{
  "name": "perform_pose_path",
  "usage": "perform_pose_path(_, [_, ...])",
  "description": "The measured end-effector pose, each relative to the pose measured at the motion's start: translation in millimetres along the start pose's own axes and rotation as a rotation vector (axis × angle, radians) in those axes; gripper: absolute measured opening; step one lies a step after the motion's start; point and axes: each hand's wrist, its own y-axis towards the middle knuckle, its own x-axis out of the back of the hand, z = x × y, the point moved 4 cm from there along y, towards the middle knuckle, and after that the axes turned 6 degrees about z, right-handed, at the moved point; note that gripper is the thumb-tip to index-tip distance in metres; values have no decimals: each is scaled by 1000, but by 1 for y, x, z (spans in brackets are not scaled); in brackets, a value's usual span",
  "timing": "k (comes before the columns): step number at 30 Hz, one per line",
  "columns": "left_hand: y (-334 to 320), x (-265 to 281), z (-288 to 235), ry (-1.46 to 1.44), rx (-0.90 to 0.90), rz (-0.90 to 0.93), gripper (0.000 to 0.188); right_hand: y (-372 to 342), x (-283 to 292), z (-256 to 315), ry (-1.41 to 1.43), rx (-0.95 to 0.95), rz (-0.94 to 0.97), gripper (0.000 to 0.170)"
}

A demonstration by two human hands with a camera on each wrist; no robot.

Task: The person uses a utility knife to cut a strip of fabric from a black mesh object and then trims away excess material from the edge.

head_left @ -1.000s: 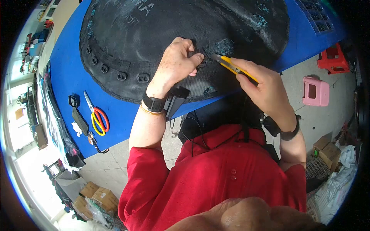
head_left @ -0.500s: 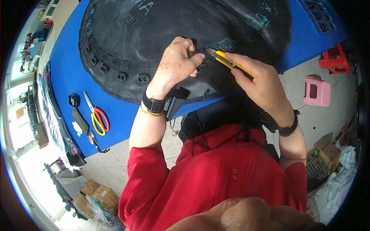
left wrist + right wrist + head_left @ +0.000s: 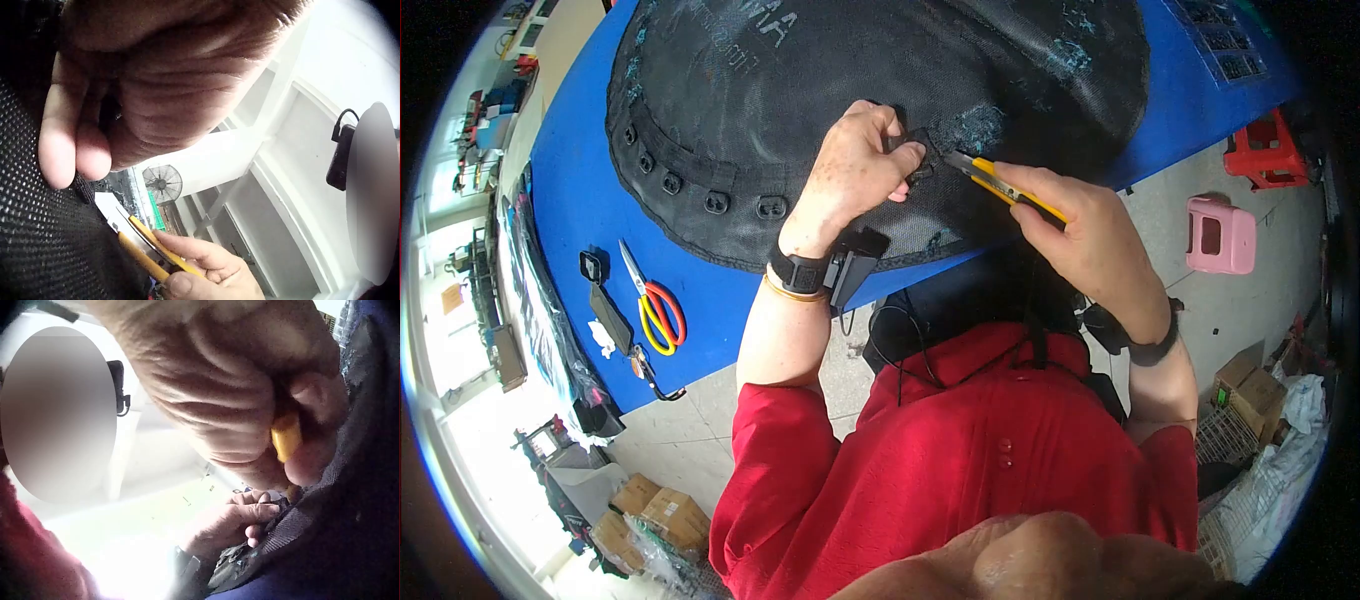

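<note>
A round sheet of black mesh fabric (image 3: pixel 830 75) with pale lettering and teal patches lies in front of me. My left hand (image 3: pixel 855 165) pinches a small black strap piece (image 3: pixel 920 138) on it between thumb and curled fingers. From the right, my right hand (image 3: pixel 1090 235) grips a yellow utility knife (image 3: pixel 997 180), its blade out and pointing left, the tip close beside my left thumb. In the left wrist view the blade (image 3: pixel 109 209) is just below the left fingertips, near the mesh. Most of the handle is hidden by the palm in the right wrist view.
Along the fabric's edge sit several black plastic fittings (image 3: pixel 716 203). Shears with red and yellow handles (image 3: pixel 658 310) lie on the blue table (image 3: pixel 565 200) at left, beside a dark strap (image 3: pixel 610 318). A pink stool (image 3: pixel 1220 235) and a red stool (image 3: pixel 1268 150) stand right.
The knife first moved up and left toward the strap piece, then came back down and right with my right hand. My left hand keeps its place and its pinch.
</note>
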Motion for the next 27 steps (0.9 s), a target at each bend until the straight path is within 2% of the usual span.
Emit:
perform_pose_path(14, [2, 1, 1, -47, 13, 25, 26, -12, 0, 5, -87, 11, -36, 35])
perform_pose_path(17, [5, 3, 6, -144, 48, 63, 26, -12, 1, 6, -84, 12, -27, 33])
perform_pose_path(20, [0, 3, -7, -50, 99, 40, 25, -12, 1, 5, -92, 8, -10, 33])
perform_pose_path(24, [0, 8, -12, 85, 56, 70, 25, -12, 0, 8, -82, 37, -40, 33])
perform_pose_path(27, [7, 10, -15, 175, 62, 128, 27, -12, 1, 10, -99, -23, 8, 30])
